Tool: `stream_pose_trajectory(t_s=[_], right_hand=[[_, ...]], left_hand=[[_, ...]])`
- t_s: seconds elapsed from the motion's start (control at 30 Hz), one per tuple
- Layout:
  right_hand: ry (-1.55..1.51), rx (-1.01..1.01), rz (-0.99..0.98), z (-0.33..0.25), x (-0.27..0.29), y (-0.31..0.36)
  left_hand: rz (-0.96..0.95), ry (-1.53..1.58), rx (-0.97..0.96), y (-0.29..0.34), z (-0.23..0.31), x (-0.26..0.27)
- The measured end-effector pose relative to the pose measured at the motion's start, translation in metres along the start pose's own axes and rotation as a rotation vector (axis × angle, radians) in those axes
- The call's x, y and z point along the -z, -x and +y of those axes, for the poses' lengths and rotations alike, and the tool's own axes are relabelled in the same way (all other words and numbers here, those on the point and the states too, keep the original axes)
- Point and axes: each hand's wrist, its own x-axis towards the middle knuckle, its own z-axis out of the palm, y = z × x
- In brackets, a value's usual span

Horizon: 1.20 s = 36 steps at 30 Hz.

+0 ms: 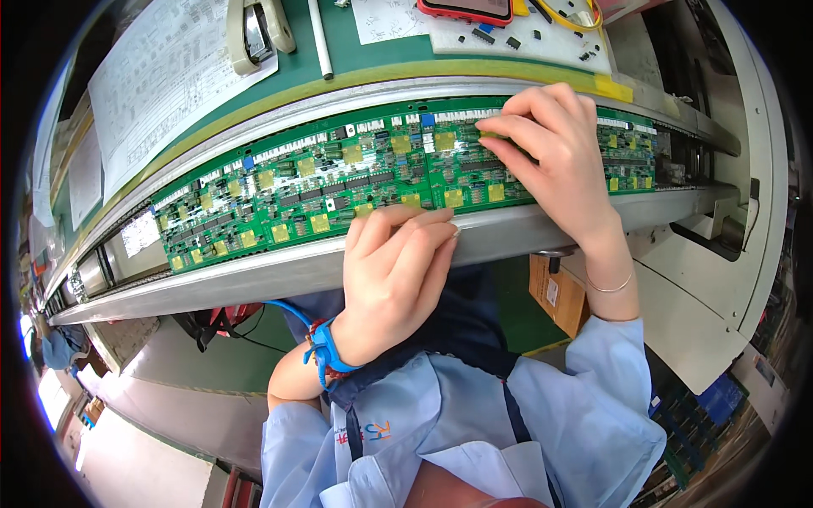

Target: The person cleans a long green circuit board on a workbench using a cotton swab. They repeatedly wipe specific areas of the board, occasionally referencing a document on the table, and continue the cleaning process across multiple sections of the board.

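Observation:
A long green circuit board panel [271, 199] lies along a metal rail [254, 273], filled with chips, white connectors and yellow-taped squares. My left hand [398, 267] rests at the near edge of the panel, over the rail. Its fingers are curled and pressed together; whatever they may hold is hidden. Over the right half of the panel is my right hand [555, 152], with thumb and forefinger close together in a pinch just above the small parts near the far row of white connectors. Anything between those fingertips is too small to make out. A blue wrist strap [323, 351] circles my left wrist.
Beyond the far rail, a green mat holds printed sheets [169, 76], a pale stapler-like tool [257, 34] and a white rod [320, 38]. White foam [542, 52] carries loose black chips, near a red-framed device [466, 7]. Below the rail stands a cardboard box [559, 296].

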Motion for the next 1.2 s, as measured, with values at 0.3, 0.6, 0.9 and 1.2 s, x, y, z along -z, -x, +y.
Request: stream_pose_trajectory(t_s=[0.3,0.6,0.9,1.2], right_hand=[[-0.016,0.109,-0.100,0.012,0.002,-0.010],[-0.083,0.247,-0.119,0.024,0.001,-0.019],[-0.083,0.029,0.004,0.028,0.022,0.013],[-0.165,-0.312,0.321,0.022,0.020,0.077]], left_hand=[[-0.048,-0.111,0.000,0.003,0.003,-0.003],[-0.074,-0.118,-0.008,0.003,0.003,-0.004],[-0.154,-0.079,-0.015,-0.004,0.004,-0.005],[-0.118,-0.063,-0.035,-0.019,0.008,-0.014]])
